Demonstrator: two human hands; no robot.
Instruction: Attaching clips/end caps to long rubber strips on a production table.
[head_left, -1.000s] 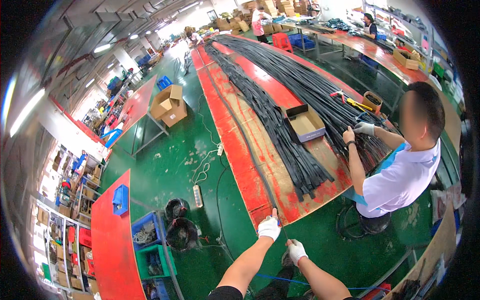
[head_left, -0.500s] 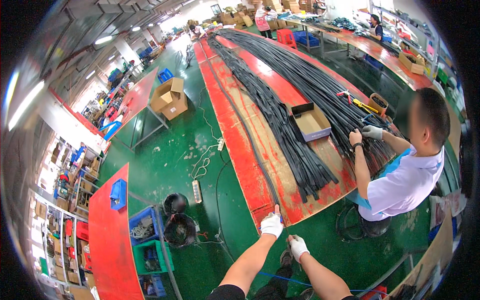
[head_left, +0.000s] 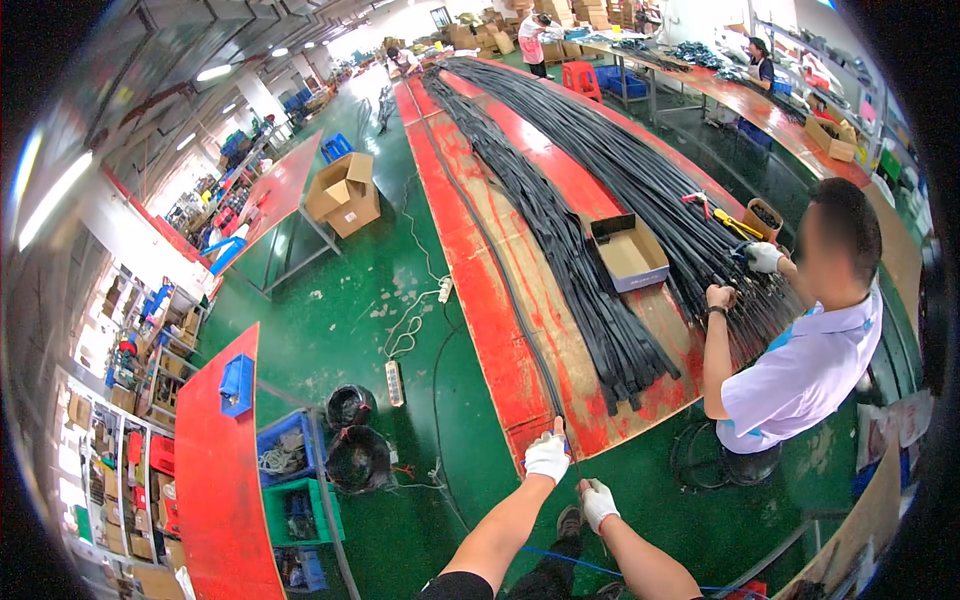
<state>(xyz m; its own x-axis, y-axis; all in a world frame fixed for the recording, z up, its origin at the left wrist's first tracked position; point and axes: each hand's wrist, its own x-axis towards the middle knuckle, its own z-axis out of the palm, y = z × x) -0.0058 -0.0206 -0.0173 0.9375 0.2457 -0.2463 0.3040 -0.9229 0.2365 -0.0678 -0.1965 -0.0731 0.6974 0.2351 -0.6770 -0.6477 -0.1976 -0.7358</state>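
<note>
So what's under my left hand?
Around your left hand, the red table shows, with a dark cable running up to it. What the hand covers is hidden.

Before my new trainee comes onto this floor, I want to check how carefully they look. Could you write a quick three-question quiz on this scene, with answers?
1. True or false: the person's left hand and right hand are both gloved in white.
2. Multiple choice: what colour is the stool to the right of the far part of the long table? a) blue b) red c) green
3. Short answer: which of the person's own hands is closer to the near end of that table?

Key: 1. True. 2. b, red. 3. The left hand.
</note>
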